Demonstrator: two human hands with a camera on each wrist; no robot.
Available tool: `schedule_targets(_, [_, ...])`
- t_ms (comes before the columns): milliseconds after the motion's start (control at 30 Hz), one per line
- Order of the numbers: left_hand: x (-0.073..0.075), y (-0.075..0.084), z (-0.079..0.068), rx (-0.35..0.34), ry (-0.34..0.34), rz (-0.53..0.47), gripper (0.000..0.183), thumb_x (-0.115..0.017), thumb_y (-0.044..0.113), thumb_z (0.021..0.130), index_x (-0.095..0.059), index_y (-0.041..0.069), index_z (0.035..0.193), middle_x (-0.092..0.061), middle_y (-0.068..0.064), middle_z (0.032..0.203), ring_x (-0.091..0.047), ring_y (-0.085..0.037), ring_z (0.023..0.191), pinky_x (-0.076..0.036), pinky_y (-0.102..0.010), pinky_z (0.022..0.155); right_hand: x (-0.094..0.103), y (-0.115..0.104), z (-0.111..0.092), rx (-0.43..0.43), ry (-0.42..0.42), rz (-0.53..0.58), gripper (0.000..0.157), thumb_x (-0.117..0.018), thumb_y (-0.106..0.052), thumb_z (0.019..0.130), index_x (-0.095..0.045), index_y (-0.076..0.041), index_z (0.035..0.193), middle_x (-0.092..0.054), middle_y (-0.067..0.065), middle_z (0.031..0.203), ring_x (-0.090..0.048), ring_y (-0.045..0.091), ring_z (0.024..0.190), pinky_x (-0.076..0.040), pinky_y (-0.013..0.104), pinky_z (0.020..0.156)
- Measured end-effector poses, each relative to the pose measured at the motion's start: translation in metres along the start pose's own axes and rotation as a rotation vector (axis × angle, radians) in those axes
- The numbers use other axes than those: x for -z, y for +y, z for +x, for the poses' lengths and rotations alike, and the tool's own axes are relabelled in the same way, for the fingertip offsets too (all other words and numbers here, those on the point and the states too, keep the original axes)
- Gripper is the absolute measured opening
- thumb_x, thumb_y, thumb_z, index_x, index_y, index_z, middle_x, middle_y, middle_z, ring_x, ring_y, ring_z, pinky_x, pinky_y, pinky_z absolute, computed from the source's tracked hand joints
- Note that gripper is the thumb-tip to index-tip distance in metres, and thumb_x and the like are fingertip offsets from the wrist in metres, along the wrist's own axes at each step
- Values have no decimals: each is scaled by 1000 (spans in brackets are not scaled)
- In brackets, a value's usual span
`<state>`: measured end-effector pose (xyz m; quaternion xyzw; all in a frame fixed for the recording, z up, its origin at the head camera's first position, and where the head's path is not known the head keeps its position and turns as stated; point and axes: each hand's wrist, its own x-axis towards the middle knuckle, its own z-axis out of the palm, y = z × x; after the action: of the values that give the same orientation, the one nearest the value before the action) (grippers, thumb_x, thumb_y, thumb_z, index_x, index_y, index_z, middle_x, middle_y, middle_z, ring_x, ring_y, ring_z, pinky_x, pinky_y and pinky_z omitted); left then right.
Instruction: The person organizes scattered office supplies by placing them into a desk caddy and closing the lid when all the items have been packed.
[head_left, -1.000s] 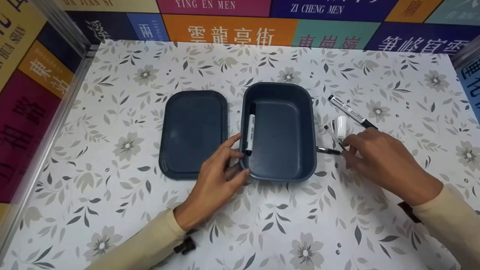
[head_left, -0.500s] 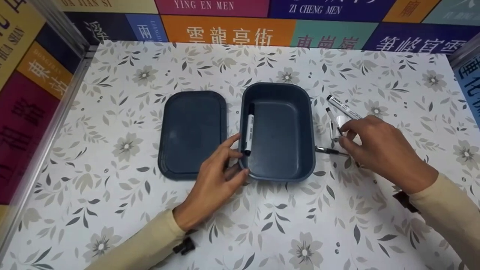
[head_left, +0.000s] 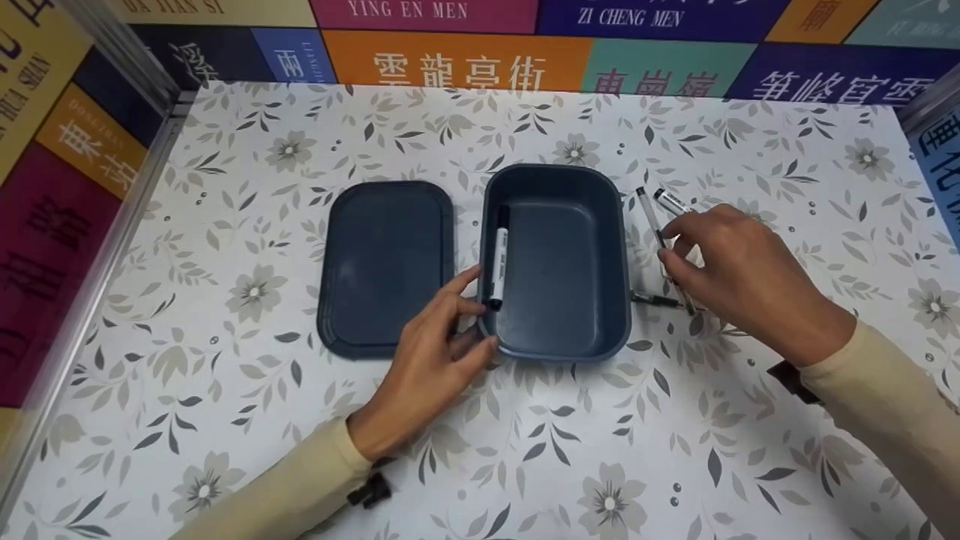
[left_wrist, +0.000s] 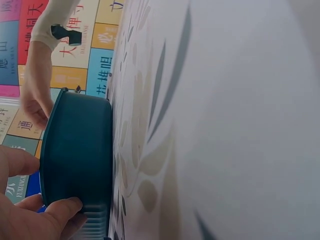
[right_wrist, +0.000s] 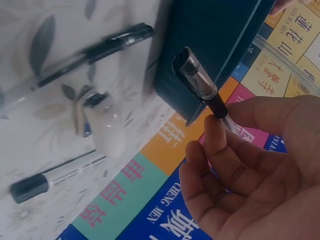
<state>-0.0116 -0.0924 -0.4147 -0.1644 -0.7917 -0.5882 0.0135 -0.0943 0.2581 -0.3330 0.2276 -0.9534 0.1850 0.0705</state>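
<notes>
- Dark blue lid [head_left: 386, 262]: flat on the floral tabletop, left of and beyond the left hand.
- Left hand [head_left: 427, 367]: fingers relaxed, spread, tips touching the box's near-left corner; holds nothing.
- Capped whiteboard marker [head_left: 500, 259]: inside box, just past left fingertips, along the left wall.
- Dark blue box [head_left: 562, 277]: between the hands, uncovered. Probably light, stiff plastic; rim gives the best hold.
- Slim pen [head_left: 649, 214]: pinched in right thumb and fingertips, tilted, looks lifted off the table. Likely light, rigid, smooth barrel that could roll in a loose pinch; mid-barrel grip seems best.
- Black-ended pen [head_left: 656, 300]: on table, below right fingertips, beside box.
- Second marker [head_left: 673, 201]: beyond right fingers, partly hidden by them.
- White plastic item [right_wrist: 105, 127]: under right hand, exact type unclear.
- Right hand [head_left: 750, 270]: narrow pinch on slim pen.
</notes>
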Motion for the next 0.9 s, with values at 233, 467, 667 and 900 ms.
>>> schedule_targets(233, [-2, 2, 2, -5, 10, -32, 27, -80, -5, 95, -65, -4, 118, -47, -8, 171, -65, -22, 107, -62, -34, 102, 2, -8, 9, 43, 13, -14, 10, -75, -1, 96, -80, -1, 104, -77, 5, 83, -65, 30, 84, -48, 48, 66])
schedule_targets(467, [-2, 0, 2, 5, 13, -51, 27, -79, -7, 95, -64, -5, 117, -46, -10, 171, -66, -23, 109, -59, -35, 105, 0, -21, 20, 71, -19, -7, 13, -75, -3, 97, -79, 1, 108, -77, 8, 84, -66, 32, 89, -54, 51, 68])
schedule_targets(667, [-2, 0, 1, -5, 10, -11, 27, -79, -4, 96, -64, -4, 118, -47, -10, 171, -65, -27, 97, -64, -33, 92, -4, -29, 29, 80, -53, 7, 13, -75, -1, 97, -78, 1, 109, -77, 10, 84, -63, 32, 88, -55, 51, 67])
schedule_targets(900, [-1, 0, 0, -9, 8, 11, 26, -79, -2, 97, -64, -3, 119, -46, -9, 171, -63, -30, 90, -61, -32, 81, -9, -37, 37, 94, -93, 23, 12, -75, -3, 98, -77, 1, 109, -78, 11, 88, -64, 34, 89, -55, 53, 68])
